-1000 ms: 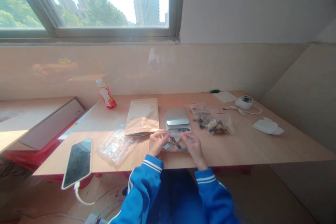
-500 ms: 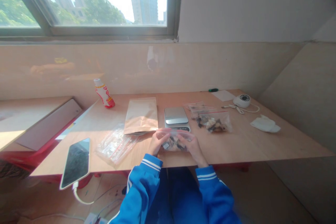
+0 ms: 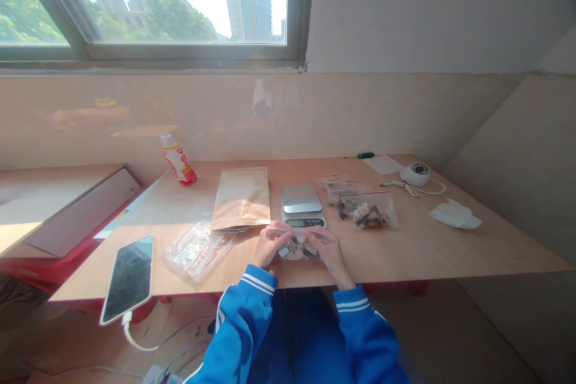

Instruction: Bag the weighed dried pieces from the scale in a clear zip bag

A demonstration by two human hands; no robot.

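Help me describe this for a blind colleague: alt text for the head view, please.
A person's left hand and right hand hold the top of a clear bag of mixed pieces at a wooden table. Behind it sits a digital scale, between a brown pouch and more filled bags.

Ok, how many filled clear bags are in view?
At least 3: one held bag in the left hand and right hand, a front bag right of the scale, and at least one rear bag behind it; overlap may hide more.
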